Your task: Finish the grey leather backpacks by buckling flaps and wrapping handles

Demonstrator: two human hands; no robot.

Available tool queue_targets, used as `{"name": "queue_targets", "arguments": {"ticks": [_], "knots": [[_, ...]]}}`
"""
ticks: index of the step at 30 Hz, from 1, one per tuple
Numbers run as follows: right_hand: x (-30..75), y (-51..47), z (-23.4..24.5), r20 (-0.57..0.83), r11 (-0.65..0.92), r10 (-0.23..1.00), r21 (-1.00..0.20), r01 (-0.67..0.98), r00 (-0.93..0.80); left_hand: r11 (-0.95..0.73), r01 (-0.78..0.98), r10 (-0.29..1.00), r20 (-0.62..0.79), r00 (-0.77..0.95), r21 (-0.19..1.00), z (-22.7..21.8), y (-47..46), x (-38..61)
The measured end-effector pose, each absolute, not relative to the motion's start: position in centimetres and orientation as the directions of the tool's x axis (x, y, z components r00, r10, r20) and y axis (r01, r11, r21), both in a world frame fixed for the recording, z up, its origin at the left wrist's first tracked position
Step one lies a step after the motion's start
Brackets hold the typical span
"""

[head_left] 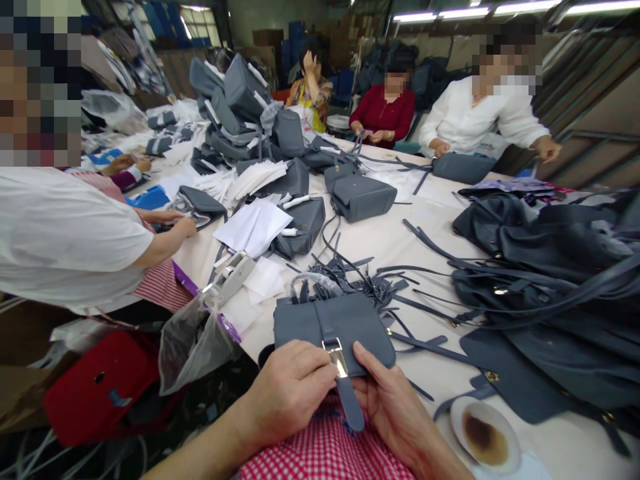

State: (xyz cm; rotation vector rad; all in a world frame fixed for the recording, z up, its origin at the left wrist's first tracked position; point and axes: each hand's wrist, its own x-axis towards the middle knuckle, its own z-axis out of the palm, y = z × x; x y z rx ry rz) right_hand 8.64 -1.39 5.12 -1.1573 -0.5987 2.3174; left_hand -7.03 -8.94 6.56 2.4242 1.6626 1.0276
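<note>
A small grey-blue handbag lies at the near edge of the table in front of me, flap side up, its strap with a silver metal buckle hanging toward me. My left hand is curled at the bag's lower left edge, thumb and fingertips pinching by the buckle. My right hand grips the bag's lower right edge, thumb on top of the flap, fingers underneath.
Loose grey straps tangle just beyond the bag. A heap of grey bags fills the right side. A white dish with brown residue sits near right. White paper sheets, more bags and several seated people surround the table.
</note>
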Motion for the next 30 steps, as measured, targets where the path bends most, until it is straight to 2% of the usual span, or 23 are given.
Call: {"name": "queue_targets", "arguments": {"ticks": [4, 8, 12, 16, 19, 22, 26, 30], "knots": [[8.5, -1.7, 5.1, -0.603, -0.779, 0.608, -0.579, -0.242, -0.516, -0.505, 0.826, 0.783, 0.535, 0.316, 0.250, 6.1, -8.8, -6.7], [8.4, -1.9, 5.1, -0.602, -0.772, 0.620, -0.581, -0.257, -0.503, -0.556, 0.809, 0.752, 0.531, 0.390, 0.194, 5.4, -8.7, -6.7], [8.3, -2.0, 4.9, -0.600, -0.765, 0.625, -0.598, -0.240, -0.500, -0.547, 0.816, 0.763, 0.513, 0.394, 0.186, 4.7, -8.4, -6.8], [8.2, -1.9, 4.8, -0.614, -0.761, 0.624, -0.617, -0.199, -0.483, -0.455, 0.859, 0.812, 0.507, 0.290, 0.236, 4.4, -7.9, -6.6], [8.3, -1.9, 4.7, -0.602, -0.738, 0.640, -0.654, -0.165, -0.479, -0.409, 0.868, 0.856, 0.448, 0.257, 0.282, 4.3, -7.5, -6.4], [8.6, -2.0, 4.3, -0.580, -0.704, 0.651, -0.702, -0.104, -0.491, -0.434, 0.848, 0.875, 0.368, 0.315, 0.306, 4.4, -7.0, -6.2], [9.0, -1.8, 3.8, -0.561, -0.678, 0.668, -0.730, -0.089, -0.489, -0.523, 0.824, 0.841, 0.288, 0.458, 0.218, 4.9, -5.9, -5.9], [9.2, -1.5, 3.6, -0.577, -0.732, 0.623, -0.667, -0.135, -0.528, -0.610, 0.779, 0.790, 0.184, 0.584, 0.146, 5.6, -4.0, -6.3]]}}
